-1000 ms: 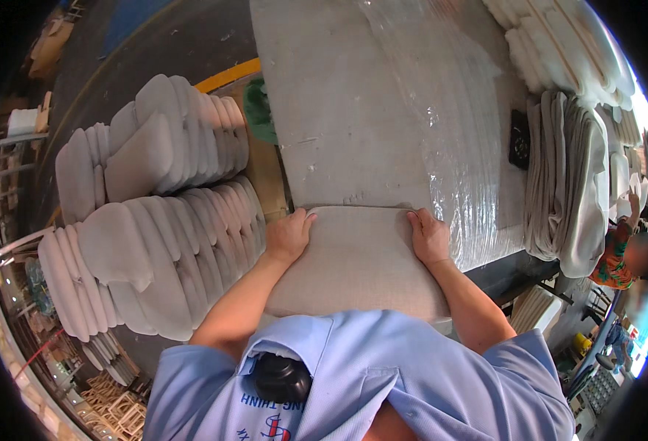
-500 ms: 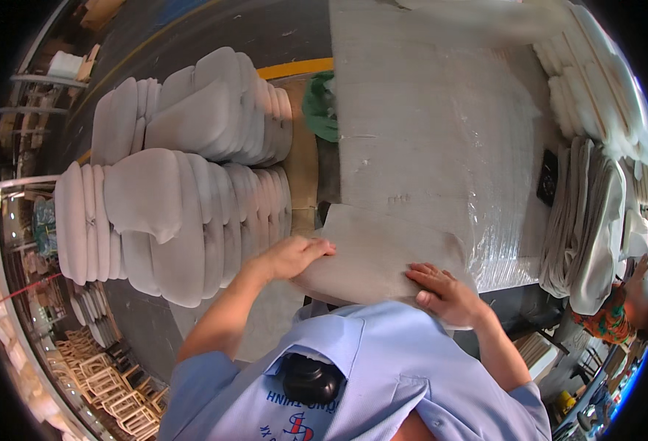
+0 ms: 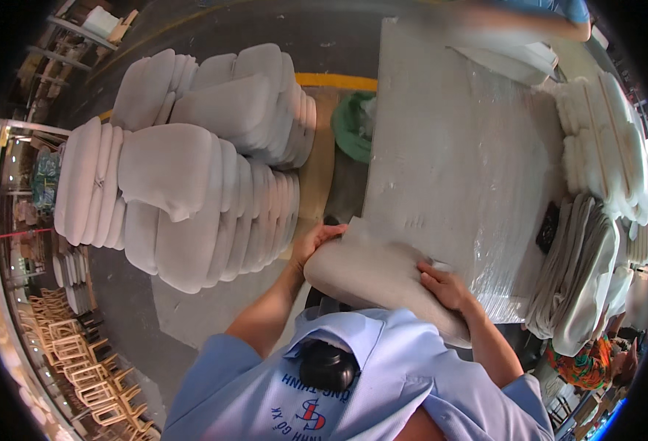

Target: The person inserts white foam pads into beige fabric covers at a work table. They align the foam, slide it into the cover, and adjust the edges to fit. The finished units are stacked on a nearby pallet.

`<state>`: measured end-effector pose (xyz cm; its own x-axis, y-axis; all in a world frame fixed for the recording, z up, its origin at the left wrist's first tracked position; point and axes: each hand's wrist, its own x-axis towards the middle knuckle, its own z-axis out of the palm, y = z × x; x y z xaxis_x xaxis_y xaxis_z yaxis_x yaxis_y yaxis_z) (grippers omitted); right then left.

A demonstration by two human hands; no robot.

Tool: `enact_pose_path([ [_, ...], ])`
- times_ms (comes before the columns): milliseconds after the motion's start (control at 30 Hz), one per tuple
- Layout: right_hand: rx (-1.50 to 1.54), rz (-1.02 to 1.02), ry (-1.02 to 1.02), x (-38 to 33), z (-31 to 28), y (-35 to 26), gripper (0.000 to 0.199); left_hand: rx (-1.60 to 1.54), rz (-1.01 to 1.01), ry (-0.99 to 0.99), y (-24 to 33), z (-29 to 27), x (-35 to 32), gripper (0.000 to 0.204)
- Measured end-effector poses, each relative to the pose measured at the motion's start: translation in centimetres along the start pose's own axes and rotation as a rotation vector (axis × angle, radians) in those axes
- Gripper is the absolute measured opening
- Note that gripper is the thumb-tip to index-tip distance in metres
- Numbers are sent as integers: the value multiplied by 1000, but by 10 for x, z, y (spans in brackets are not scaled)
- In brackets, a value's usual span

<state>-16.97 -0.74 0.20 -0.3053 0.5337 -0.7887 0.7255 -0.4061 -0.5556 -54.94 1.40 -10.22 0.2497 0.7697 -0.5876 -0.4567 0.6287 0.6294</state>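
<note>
One view only: head cam, left of a side-by-side pair, worn on the person's head, looking steeply down and a bit fwd. Wide fisheye, so a dark round rim frames the pic and straight edges bow near it, e.g. the long worktable (image 3: 442, 147) edge. Upright, not mirrored; pic left = person's left. Very near the body: blue shirt (image 3: 383, 382) fills the bottom, forearms come in from the lower edge, left hand (image 3: 317, 242) and right hand (image 3: 445, 287) sit just below centre. Far field reaches floor w/ cushion stacks (image 3: 191, 169) at left and another person's sleeve (image 3: 559, 11) at the top. No 2nd view, so no shared area to tell.
</note>
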Motion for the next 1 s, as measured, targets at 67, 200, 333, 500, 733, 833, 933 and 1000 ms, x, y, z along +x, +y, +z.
enact_pose_path([
  [67,79,-58,40,-11,-9,-15,71,-189,80,106,-11,-4,11,60],
  [200,-29,-335,124,-55,-16,-85,88,-379,96,255,-4,8,24,55],
  [333,-305,-208,396,-77,-21,-109,90,-454,140,311,43,82,47,47],
  [500,321,-429,801,-115,-52,-71,63,-199,256,35,117,184,51,46],
  [733,1207,-860,1154,-135,-39,-67,64,779,127,-407,121,284,31,70],
  [833,1365,-859,1140,-130,-10,-57,66,961,89,-445,123,301,51,70],
  [933,1499,-726,1022,-135,24,-59,68,1304,99,-478,110,295,76,73],
  [1000,1639,-495,920,-139,55,-49,71,1461,41,-598,78,274,87,76],
])
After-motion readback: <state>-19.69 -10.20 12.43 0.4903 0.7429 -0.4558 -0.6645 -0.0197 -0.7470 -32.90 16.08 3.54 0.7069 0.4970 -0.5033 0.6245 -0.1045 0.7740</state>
